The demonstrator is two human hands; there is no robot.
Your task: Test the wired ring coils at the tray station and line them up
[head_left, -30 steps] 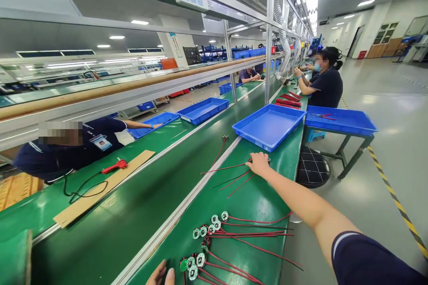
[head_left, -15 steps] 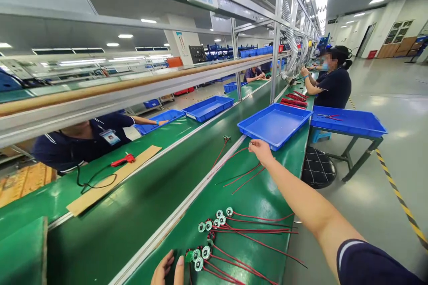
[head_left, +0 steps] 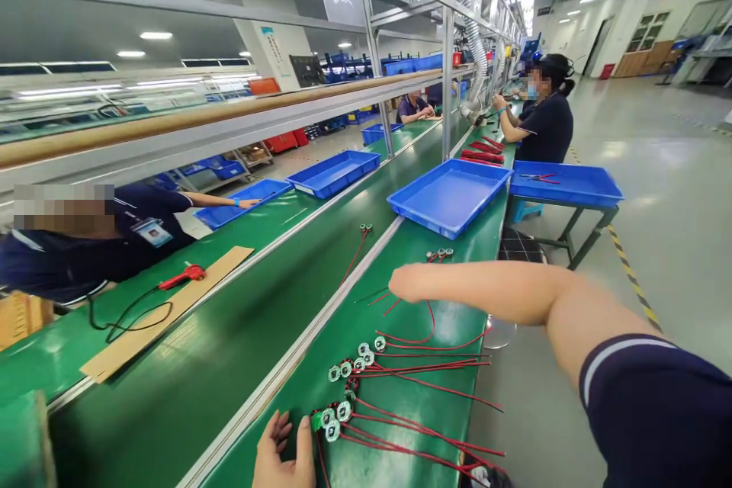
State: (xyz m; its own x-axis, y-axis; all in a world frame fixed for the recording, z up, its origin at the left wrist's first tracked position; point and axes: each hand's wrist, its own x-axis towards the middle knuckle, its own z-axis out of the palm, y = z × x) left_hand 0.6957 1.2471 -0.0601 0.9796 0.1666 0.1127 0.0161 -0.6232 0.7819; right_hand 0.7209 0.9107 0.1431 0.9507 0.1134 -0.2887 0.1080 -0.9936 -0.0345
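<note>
My left hand (head_left: 283, 451) rests at the bench's near edge, thumb and fingers apart. Its thumb is beside a green piece (head_left: 316, 421) and a cluster of small round circuit boards (head_left: 343, 412) with red wires. A second group of round boards (head_left: 363, 354) lies just beyond, red wires trailing right. Over the bench, my right hand (head_left: 407, 284) is blurred and its fingers are hidden, so any hold cannot be made out. A looped red wire (head_left: 431, 320) shows below it. Past it are a few small round pieces (head_left: 440, 254).
A blue tray (head_left: 451, 194) stands farther along the green bench (head_left: 274, 465). Two round boards with red wires (head_left: 364, 229) lie on the middle strip. Opposite, a person (head_left: 114, 244) sits behind a red-handled tool (head_left: 183, 277) on cardboard (head_left: 120, 347). Another person (head_left: 543, 114) works beyond.
My right hand has come back from near the blue tray toward me and to the left, and is now turned with its fingers hidden. My left hand stays beside the boards. The view has shifted slightly.
</note>
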